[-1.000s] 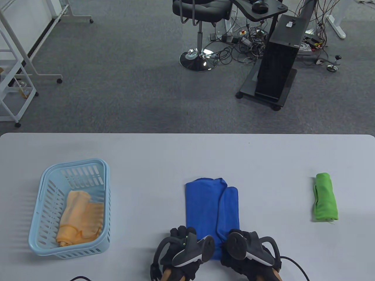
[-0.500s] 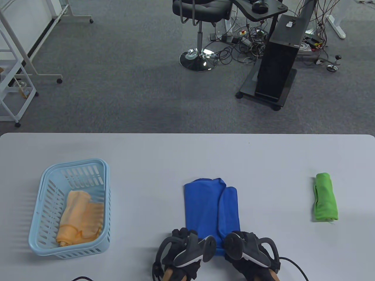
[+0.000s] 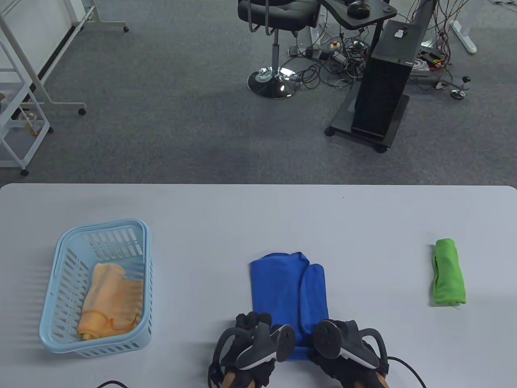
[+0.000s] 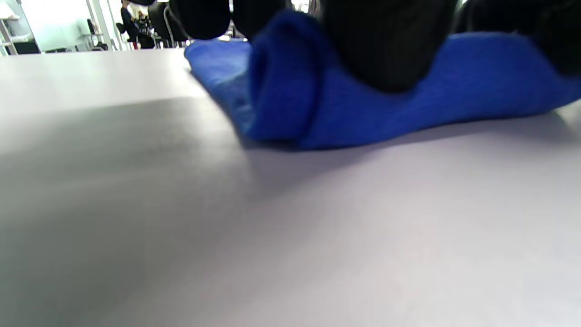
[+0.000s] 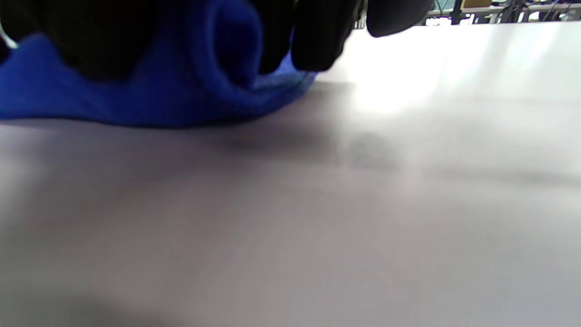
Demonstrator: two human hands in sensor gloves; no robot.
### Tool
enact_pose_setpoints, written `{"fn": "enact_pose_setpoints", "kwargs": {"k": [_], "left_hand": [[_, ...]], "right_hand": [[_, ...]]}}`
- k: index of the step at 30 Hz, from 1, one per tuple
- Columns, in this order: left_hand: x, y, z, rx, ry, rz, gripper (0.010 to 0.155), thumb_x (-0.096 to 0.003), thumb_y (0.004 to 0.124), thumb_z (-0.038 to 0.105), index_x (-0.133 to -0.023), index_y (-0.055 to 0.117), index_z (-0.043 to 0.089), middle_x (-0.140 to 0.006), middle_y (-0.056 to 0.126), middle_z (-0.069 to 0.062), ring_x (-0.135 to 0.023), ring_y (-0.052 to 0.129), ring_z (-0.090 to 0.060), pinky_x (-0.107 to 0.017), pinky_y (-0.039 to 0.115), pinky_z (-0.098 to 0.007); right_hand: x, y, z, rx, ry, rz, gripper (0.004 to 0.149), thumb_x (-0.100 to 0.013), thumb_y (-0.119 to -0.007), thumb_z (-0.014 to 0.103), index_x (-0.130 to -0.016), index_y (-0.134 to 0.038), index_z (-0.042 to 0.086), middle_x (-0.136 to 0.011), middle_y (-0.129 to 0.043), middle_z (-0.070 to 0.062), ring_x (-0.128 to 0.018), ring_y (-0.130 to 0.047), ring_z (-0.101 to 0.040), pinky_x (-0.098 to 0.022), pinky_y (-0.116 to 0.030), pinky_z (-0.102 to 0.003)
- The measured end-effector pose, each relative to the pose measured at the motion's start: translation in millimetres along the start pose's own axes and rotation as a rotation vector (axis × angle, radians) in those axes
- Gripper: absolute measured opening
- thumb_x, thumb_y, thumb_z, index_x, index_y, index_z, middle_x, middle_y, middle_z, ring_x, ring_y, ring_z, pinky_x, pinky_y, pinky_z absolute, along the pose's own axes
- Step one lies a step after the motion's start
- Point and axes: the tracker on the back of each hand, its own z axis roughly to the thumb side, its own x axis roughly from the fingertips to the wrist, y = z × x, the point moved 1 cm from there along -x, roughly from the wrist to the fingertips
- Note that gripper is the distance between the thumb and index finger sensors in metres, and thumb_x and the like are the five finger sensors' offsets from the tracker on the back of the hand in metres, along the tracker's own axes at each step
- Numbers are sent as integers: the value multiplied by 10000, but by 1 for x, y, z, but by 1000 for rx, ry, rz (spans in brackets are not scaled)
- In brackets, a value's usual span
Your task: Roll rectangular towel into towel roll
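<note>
The blue towel (image 3: 287,289) is laid lengthwise on the tabletop (image 3: 226,210), its near end curled into a small roll. That rolled end is gripped by the left hand (image 3: 252,343) and the right hand (image 3: 343,343), fingers (image 4: 376,41) curled over it.

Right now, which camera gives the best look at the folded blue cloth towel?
The table view: it shows the folded blue cloth towel almost whole, only its near end hidden behind both hands. The left wrist view and right wrist view each show just one curled end of that near edge, under dark gloved fingers.
</note>
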Motion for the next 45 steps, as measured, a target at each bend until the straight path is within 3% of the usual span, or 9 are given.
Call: {"fn": "enact_pose_setpoints", "kwargs": {"k": [3,10,13,17,25,33,36,40,45], "left_hand": [[-1,2,3,-33,18,-22,406,-396,790,395,-799,768,359,-1023,607,-105,-962,540,-401,-704,419,-633],[5,1,-2,4,6,-60,527,-399,704,478,-900,787,336,-1059,597,-152,-977,510,-433,-700,409,-642],[5,3,-1,-28,26,-90,668,-337,746,585,-946,738,312,-1075,571,-159,-985,492,-440,-702,401,-648],[0,9,4,-91,9,-147,758,-311,829,562,-986,652,266,-1086,545,-143,-996,480,-431,-708,395,-649],[-2,8,1,-52,-16,-44,556,-374,771,429,-898,778,242,-1009,686,-109,-952,613,-394,-695,475,-632],[9,0,-6,67,-11,-94,523,-399,672,433,-756,955,178,-955,766,-114,-951,610,-407,-695,464,-640],[5,4,-2,-7,-7,-72,496,-393,704,471,-764,923,225,-968,745,-108,-951,602,-402,-694,463,-636],[3,5,1,-16,-2,-4,530,-390,748,439,-900,633,349,-1038,542,-112,-963,507,-400,-703,397,-640],[4,4,7,-69,34,20,400,-394,753,402,-792,754,360,-1012,595,-100,-953,532,-397,-702,403,-636]], "right_hand": [[-2,-1,3,-42,17,-23,562,-295,-815,375,-824,-630,337,-990,-453,-64,-941,-534,-310,-714,-432,-593],[-3,0,6,8,10,-36,503,-322,-759,332,-825,-769,313,-951,-608,-62,-900,-662,-307,-689,-507,-596],[-2,2,6,-2,9,-27,548,-315,-709,458,-835,-789,303,-963,-609,-79,-904,-659,-321,-685,-510,-600],[-3,-3,12,58,-1,23,715,-226,-781,558,-875,-715,262,-987,-563,-93,-928,-608,-341,-692,-481,-616],[-5,-5,14,90,-34,-41,562,-279,-780,429,-814,-734,262,-948,-610,-68,-903,-650,-321,-687,-509,-597],[4,1,3,-10,5,-4,491,-316,-672,447,-700,-886,227,-903,-689,-52,-889,-679,-314,-683,-500,-612],[2,-1,6,23,-15,-10,485,-303,-707,471,-707,-865,253,-932,-638,-57,-902,-646,-314,-692,-486,-603],[0,1,9,3,1,-77,578,-299,-777,420,-850,-620,344,-988,-451,-70,-930,-546,-308,-708,-443,-589],[0,0,19,42,52,-100,460,-293,-807,315,-749,-744,303,-936,-568,-43,-895,-629,-295,-693,-495,-580]]}}
